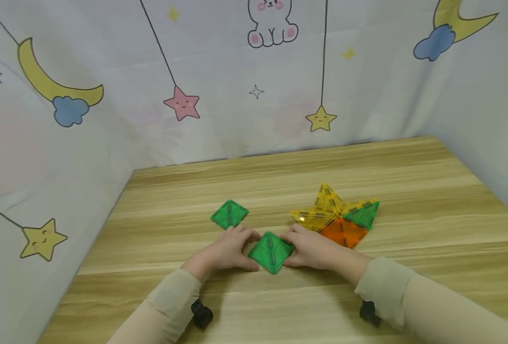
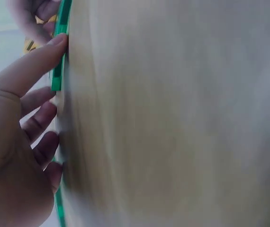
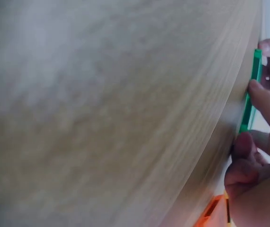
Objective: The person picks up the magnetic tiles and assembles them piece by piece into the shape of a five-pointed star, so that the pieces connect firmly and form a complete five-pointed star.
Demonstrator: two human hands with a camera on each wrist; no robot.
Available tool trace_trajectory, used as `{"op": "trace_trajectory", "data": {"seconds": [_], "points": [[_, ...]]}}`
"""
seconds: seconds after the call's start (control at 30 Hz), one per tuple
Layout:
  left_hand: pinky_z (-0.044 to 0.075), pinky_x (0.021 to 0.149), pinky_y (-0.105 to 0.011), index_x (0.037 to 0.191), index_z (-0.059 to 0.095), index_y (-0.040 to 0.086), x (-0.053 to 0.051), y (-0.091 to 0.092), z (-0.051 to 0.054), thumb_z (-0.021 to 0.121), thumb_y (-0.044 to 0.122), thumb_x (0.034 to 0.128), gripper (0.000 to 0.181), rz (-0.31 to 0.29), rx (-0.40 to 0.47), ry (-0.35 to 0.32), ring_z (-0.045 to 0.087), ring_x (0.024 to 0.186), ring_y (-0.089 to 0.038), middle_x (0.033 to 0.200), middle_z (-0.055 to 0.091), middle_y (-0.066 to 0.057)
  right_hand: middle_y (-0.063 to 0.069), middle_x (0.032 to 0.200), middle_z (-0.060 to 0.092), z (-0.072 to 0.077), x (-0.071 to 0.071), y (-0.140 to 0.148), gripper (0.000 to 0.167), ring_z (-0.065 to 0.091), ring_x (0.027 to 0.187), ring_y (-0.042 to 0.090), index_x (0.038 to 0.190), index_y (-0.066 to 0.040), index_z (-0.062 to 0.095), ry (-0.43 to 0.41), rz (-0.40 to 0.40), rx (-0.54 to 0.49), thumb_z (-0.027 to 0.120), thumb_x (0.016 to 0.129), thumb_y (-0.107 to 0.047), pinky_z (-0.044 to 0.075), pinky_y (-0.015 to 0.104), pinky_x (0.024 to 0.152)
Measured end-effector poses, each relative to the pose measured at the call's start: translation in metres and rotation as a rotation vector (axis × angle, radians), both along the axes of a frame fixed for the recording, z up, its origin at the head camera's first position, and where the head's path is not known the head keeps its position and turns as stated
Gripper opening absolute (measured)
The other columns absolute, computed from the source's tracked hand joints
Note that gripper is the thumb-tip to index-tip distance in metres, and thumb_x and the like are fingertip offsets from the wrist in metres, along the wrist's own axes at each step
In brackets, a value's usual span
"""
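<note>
Two translucent green triangular magnetic tiles (image 1: 271, 253) lie edge to edge as a diamond in front of me. My left hand (image 1: 228, 251) grips the diamond's left side between thumb and fingers, and my right hand (image 1: 312, 247) grips its right side. Seen edge-on in the left wrist view, the green tiles (image 2: 57, 78) have my left thumb on their near edge. In the right wrist view my right thumb (image 3: 263, 97) touches the same edge of the held tiles (image 3: 247, 113). The wrist views hide the tiles' flat faces.
Another green diamond (image 1: 229, 214) lies just beyond my left hand. Behind my right hand sits a star-like build of yellow tiles (image 1: 318, 217), an orange part (image 1: 344, 232) and a green part (image 1: 365, 215). A patterned curtain (image 1: 219, 62) surrounds the wooden table (image 1: 151, 200).
</note>
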State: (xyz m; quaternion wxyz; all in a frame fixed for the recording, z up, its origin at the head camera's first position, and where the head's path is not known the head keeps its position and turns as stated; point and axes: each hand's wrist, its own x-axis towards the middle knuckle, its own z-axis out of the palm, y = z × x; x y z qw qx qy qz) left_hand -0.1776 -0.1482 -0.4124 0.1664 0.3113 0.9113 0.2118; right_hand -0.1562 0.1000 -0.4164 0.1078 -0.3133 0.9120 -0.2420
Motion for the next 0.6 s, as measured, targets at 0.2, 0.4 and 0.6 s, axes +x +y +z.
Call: {"op": "trace_trajectory", "data": {"seconds": [0.2, 0.4, 0.6], "points": [[0.029, 0.082, -0.041, 0.121, 0.050, 0.015, 0.0035, 0.0039, -0.0058, 0.078, 0.045, 0.0729, 0.063, -0.003, 0.005, 0.053, 0.036, 0.095, -0.019, 0.110, 0.045, 0.001, 0.009, 0.112, 0.051, -0.0030, -0.0018, -0.0026, 0.060, 0.054, 0.091, 0.014, 0.126, -0.001, 0.055, 0.005, -0.006, -0.006, 0.075, 0.080, -0.033, 0.048, 0.033, 0.080], [0.031, 0.085, -0.040, 0.119, 0.051, 0.013, 0.0035, 0.0062, -0.0086, 0.081, 0.037, 0.0710, 0.061, 0.012, 0.075, 0.053, 0.038, 0.099, -0.018, 0.109, 0.047, 0.001, 0.003, 0.106, 0.049, -0.0071, -0.0008, -0.0023, 0.057, 0.053, 0.089, 0.010, 0.120, -0.003, 0.056, -0.011, -0.048, -0.050, 0.077, 0.077, -0.033, 0.047, 0.031, 0.079], [0.038, 0.091, -0.039, 0.127, 0.047, 0.007, 0.0018, 0.0063, -0.0061, 0.081, 0.025, 0.0730, 0.067, 0.015, 0.191, -0.032, 0.048, 0.106, -0.021, 0.115, 0.053, -0.005, 0.005, 0.110, 0.054, -0.0078, 0.0013, -0.0008, 0.060, 0.055, 0.095, 0.014, 0.121, -0.003, 0.048, -0.081, -0.099, -0.159, 0.078, 0.076, -0.030, 0.046, 0.034, 0.082]]}}
